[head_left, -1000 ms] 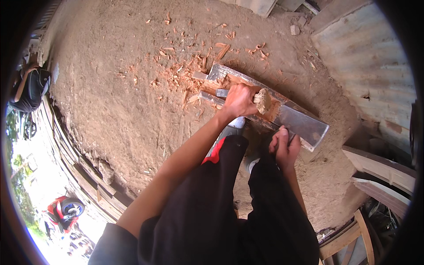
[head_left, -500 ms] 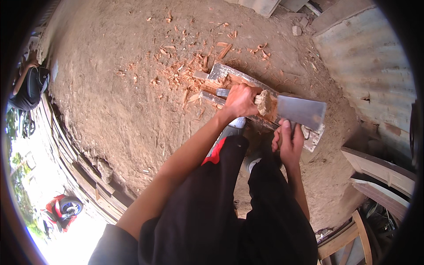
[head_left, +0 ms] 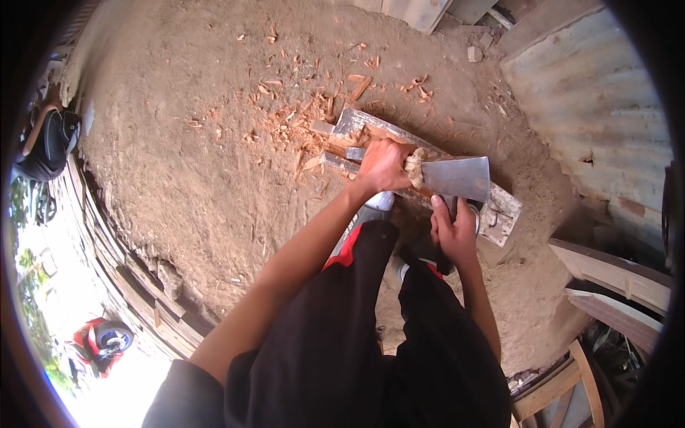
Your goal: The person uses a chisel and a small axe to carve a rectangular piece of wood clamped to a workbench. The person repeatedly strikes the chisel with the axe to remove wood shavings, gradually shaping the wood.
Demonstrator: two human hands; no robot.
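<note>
Chisel (head_left: 414, 169), mid-frame, has the left hand (head_left: 383, 165) gripped round it, seemingly for steadiness, while the right hand (head_left: 457, 232) clasps a broad-bladed tool (head_left: 457, 178).

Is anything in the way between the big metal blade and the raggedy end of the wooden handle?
Nothing that I can see. The blade in the right hand has its edge right by the ragged end of the wooden handle in the left hand. I can't tell if they touch.
</note>
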